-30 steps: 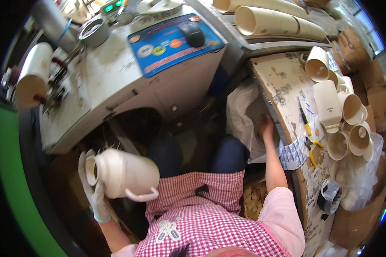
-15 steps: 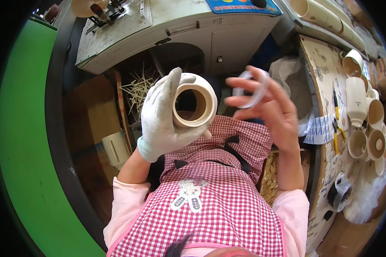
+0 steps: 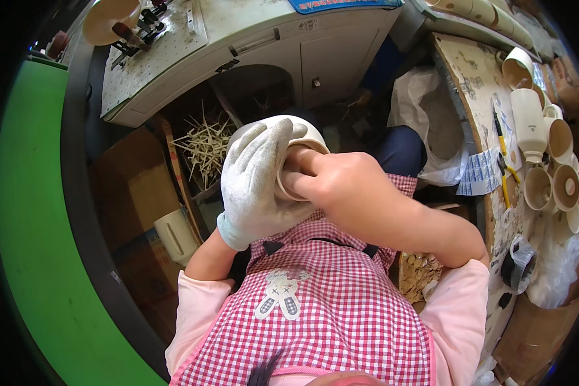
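Observation:
My left hand (image 3: 254, 174), in a whitish knitted glove, is wrapped round a cream, rounded pot (image 3: 312, 135) in front of my apron. The pot lies tilted, its wide round mouth turned toward my right hand. My bare right hand (image 3: 344, 183) reaches across, its thumb and fingers bent and their tips inside the mouth. The fingertips and anything between them are hidden. The white ring seen earlier does not show.
A heap of thin pale sticks (image 3: 206, 141) and a cream jug (image 3: 175, 235) lie below left. On the right bench (image 3: 476, 77) are yellow-handled pliers (image 3: 505, 177), several cream cups (image 3: 563, 186) and a bottle-shaped vessel (image 3: 529, 122). A white cabinet (image 3: 257, 55) stands ahead.
My right hand, which held a thin white ring out to the right, has moved left and put its fingers into the pot's mouth. My left hand keeps its hold; the pot is tilted more.

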Demonstrator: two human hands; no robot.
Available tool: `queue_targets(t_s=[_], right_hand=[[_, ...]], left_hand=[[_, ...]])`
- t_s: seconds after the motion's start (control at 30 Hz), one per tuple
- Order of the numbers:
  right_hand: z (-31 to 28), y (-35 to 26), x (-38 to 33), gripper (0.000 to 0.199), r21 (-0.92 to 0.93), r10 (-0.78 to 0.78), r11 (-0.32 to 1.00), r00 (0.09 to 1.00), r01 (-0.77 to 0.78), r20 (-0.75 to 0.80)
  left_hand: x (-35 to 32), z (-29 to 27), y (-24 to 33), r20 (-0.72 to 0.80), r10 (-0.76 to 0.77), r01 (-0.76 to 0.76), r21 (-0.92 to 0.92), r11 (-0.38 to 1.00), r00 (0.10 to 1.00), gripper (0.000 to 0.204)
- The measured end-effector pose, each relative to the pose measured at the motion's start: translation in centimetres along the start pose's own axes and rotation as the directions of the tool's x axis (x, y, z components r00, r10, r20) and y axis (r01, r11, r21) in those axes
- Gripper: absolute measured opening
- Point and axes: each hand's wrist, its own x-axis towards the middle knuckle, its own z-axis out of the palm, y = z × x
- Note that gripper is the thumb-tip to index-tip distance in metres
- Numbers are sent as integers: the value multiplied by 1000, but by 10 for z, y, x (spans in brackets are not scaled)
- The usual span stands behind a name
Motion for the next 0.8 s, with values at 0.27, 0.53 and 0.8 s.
queue_targets(t_s=[0.27, 0.53, 0.8], right_hand=[[9, 7, 3, 20, -54, -19, 998, 997, 15, -76], [-19, 35, 3, 15, 72, -131, 991, 947, 114, 294], [-79, 78, -15, 25, 627, -50, 774, 996, 89, -80]], left_hand=[[4, 2, -4, 7, -10, 10, -12, 1000, 1000, 90], [11, 5, 0, 48, 11, -11, -3, 1000, 999, 83], [48, -12, -17, -18, -150, 139, -281, 950, 989, 37]])
